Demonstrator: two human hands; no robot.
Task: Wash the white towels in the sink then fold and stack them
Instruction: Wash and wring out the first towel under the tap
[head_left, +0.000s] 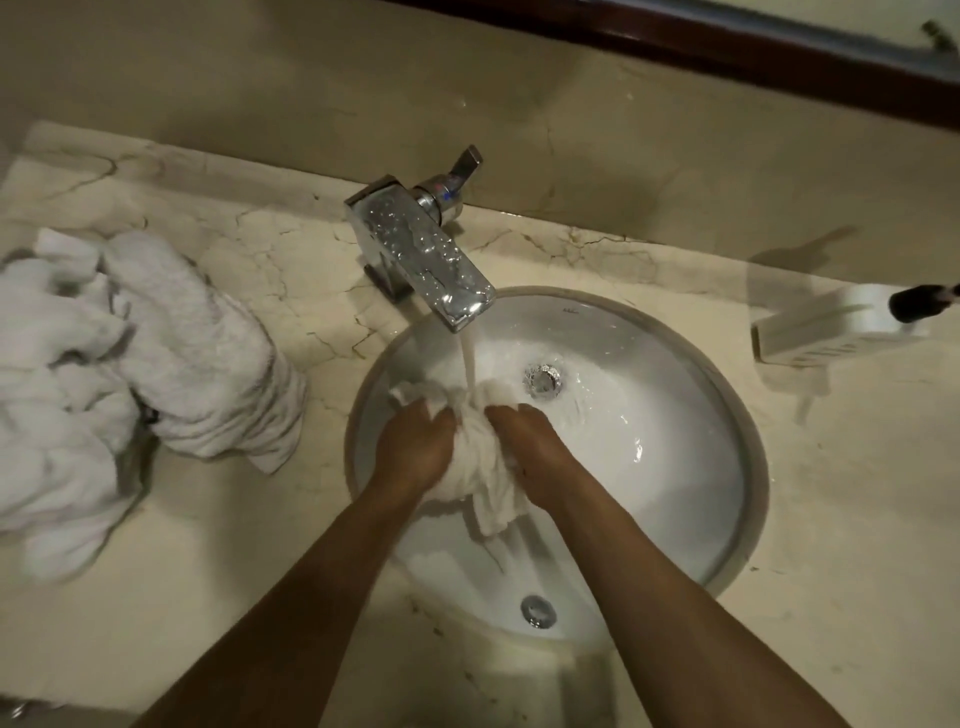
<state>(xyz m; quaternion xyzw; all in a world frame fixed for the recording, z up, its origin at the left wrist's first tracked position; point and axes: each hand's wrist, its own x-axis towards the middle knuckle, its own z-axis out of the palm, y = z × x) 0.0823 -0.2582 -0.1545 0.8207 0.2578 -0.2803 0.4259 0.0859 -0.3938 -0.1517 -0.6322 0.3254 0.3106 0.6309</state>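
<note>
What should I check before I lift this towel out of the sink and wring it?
1. Both hands grip the towel: ok, left hand and right hand bunch it.
2. Towel under the water stream: ok.
3. Faucet off: not ok, it runs.
4. Drain uncovered: ok.
5. Space on the counter beside the towel pile: ok.
6. Towel rinsed clean: cannot tell.

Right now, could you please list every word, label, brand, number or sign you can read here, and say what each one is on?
No text here can be read.
Sink: a small dark mark on the far inner wall, too small to read.
Tap: red and blue dots by the handle, no lettering.
White box on the counter: no legible print.
</note>
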